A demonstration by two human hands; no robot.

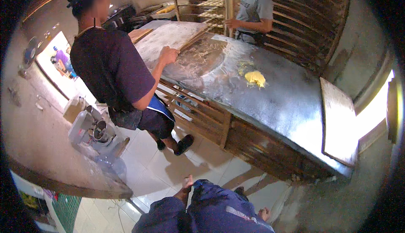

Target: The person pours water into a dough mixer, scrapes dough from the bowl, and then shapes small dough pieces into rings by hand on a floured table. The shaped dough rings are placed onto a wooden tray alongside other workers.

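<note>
Since our left hand (187, 181) and right hand (264, 214) hang lower centre, grip unclear, we'd handle the yellow mound (255, 79) best from nearer.

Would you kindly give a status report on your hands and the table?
Left hand and right hand low, away from the metal table; grip unclear. Yellow mound on it. Co-worker at its near side, to the left; another person across it.
</note>
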